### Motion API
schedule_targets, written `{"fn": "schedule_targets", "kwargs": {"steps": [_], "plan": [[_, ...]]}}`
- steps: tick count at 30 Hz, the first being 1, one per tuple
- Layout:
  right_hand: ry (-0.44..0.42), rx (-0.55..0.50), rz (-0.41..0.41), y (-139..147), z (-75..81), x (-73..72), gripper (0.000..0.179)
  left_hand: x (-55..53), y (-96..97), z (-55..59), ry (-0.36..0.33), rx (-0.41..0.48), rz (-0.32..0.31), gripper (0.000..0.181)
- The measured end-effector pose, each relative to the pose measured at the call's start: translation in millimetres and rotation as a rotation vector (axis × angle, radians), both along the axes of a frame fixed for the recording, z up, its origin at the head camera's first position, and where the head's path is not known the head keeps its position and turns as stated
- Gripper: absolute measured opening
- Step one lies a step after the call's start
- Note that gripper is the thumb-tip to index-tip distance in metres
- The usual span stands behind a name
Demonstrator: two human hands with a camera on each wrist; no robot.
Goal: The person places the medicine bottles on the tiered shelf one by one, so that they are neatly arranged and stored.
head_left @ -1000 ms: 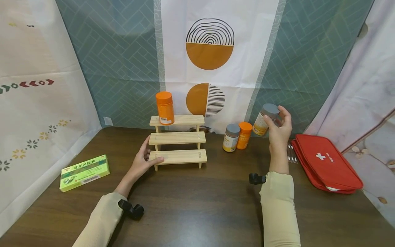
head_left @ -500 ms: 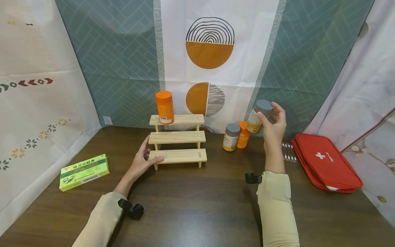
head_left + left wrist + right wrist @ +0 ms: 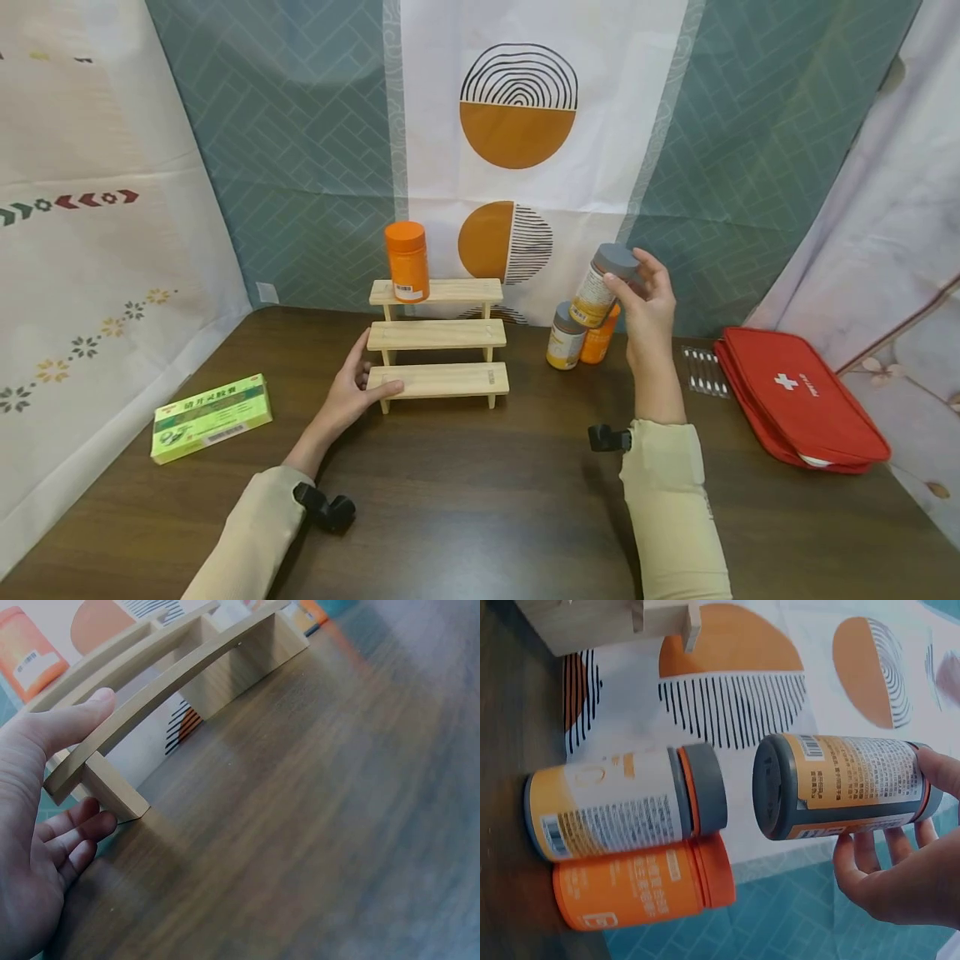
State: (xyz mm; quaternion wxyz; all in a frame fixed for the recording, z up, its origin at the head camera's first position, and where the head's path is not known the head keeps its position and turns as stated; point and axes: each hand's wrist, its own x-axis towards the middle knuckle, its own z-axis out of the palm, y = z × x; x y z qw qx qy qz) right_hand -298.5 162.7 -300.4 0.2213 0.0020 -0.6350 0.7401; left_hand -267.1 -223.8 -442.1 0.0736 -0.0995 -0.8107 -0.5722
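Note:
My right hand (image 3: pixel 649 312) grips a grey-lidded pill bottle (image 3: pixel 597 287) near its lid, tilted and raised off the table. In the right wrist view that bottle (image 3: pixel 847 784) is apart from a second grey-lidded bottle (image 3: pixel 622 801) and an orange bottle (image 3: pixel 637 889), which stand side by side on the table. My left hand (image 3: pixel 352 387) holds the left end of a three-step wooden rack (image 3: pixel 438 379), thumb on the lowest step, as the left wrist view shows. Another orange bottle (image 3: pixel 408 262) stands upright on the left of the top step.
A green medicine box (image 3: pixel 212 417) lies at the left of the table. On the right are a red first aid pouch (image 3: pixel 806 396) and a pack of cotton swabs (image 3: pixel 705 372). A patterned cloth (image 3: pixel 322 150) hangs behind the table.
My right hand has carried the grey-lidded bottle to the left, from right of the standing bottles to above and partly in front of them. The left hand stays on the rack.

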Motion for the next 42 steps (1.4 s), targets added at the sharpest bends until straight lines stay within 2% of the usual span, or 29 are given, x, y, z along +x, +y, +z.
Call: {"fn": "schedule_targets", "kwargs": {"steps": [8, 14, 26, 34, 38, 42], "plan": [[0.023, -0.008, 0.089, -10.1, 5.0, 1.8, 0.051, -5.4, 7.0, -0.1, 0.004, 0.023, -0.007, 0.099], [-0.003, -0.001, 0.128, -19.9, 8.0, 0.0, 0.05, -7.5, 12.4, -1.3, 0.004, 0.031, -0.02, 0.1], [0.015, 0.101, 0.236, -54.1, 16.0, -21.0, 0.055, -4.2, 7.9, -1.8, 0.004, 0.019, 0.002, 0.101], [0.064, 0.247, 0.323, -87.3, 17.3, -35.1, 0.056, -2.6, 5.1, -1.3, 0.011, 0.01, -0.001, 0.099], [0.063, 0.252, 0.348, -104.2, 19.4, -40.8, 0.055, -1.3, 3.5, -1.0, 0.002, 0.004, 0.001, 0.101], [0.037, 0.206, 0.366, -117.8, 20.8, -44.9, 0.055, -0.7, 1.3, -0.6, -0.001, 0.003, 0.017, 0.101]]}}
